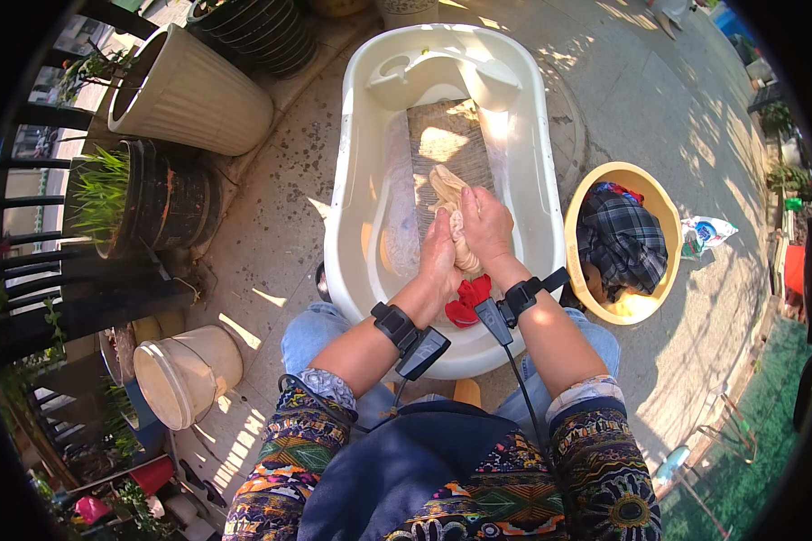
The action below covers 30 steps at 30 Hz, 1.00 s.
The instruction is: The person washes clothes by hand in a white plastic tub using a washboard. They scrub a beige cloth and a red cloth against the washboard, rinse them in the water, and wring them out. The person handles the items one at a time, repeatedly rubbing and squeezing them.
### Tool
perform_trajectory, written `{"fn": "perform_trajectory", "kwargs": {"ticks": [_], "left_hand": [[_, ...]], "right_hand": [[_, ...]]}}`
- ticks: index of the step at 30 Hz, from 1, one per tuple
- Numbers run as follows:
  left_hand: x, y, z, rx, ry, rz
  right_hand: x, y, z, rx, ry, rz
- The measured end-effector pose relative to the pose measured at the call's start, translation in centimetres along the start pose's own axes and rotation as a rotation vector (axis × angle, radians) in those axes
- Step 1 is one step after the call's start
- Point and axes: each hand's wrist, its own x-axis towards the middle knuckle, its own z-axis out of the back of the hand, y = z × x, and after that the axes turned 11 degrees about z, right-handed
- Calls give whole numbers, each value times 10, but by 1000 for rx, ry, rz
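Note:
Both my hands grip a bunched, twisted piece of beige cloth (pixel 449 182) above the near half of a white plastic tub (pixel 336 223). My left hand (pixel 438 260) closes on it from the left, and my right hand (pixel 488 226) presses it from the right. Under the cloth a ridged washboard (pixel 440 135) lies lengthwise in the tub. Cloudy water (pixel 400 237) shows beside the board. A red cloth (pixel 470 301) rests at the tub's near end, below my hands.
Right of the tub stands a yellow basin (pixel 673 250) holding a dark plaid garment (pixel 622 233) and other clothes, with a plastic packet (pixel 707 233) beyond. On the left are a lidded white bucket (pixel 183 372), a tall cream planter (pixel 196 95) and a dark pot (pixel 176 199) with green shoots.

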Motion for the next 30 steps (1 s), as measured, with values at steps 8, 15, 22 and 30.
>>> {"fn": "perform_trajectory", "kwargs": {"ticks": [8,15,22,30], "left_hand": [[-6,-25,-21,382,91,-315],[-26,-24,-19,509,43,-269],[-32,-15,-31,92,71,-136],[-21,-11,-21,108,-45,-146]], "right_hand": [[-3,19,-4,145,88,192],[1,24,-5,304,85,146],[13,7,-8,126,-59,-70],[21,-5,-6,124,-112,-39]]}}
